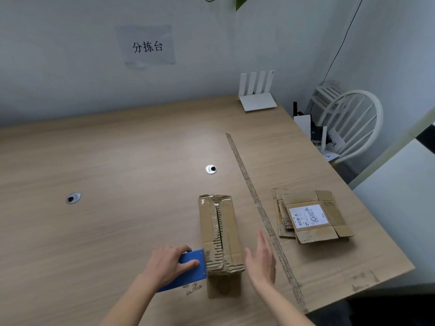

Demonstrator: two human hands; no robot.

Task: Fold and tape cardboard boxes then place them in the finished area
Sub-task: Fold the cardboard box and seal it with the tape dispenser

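Observation:
A folded brown cardboard box (pixel 220 231) lies lengthwise on the wooden table (pixel 106 184), its top flaps torn and meeting along a middle seam. My left hand (pixel 168 264) grips a blue tape dispenser (pixel 191 270), whose front edge sits against the box's near left corner. My right hand (pixel 261 258) hovers just right of the box's near end, fingers straight, holding nothing. A stack of flattened cardboard boxes (pixel 310 215), the top one bearing a white shipping label, lies further right.
A strip of worn tape (pixel 259 203) runs across the table from back to front, between the box and the flat stack. Two round cable holes (pixel 211 169) (pixel 73 198) are set in the tabletop. A white router (pixel 256 92) stands at the back; a white chair (pixel 348 123) is beyond the right edge.

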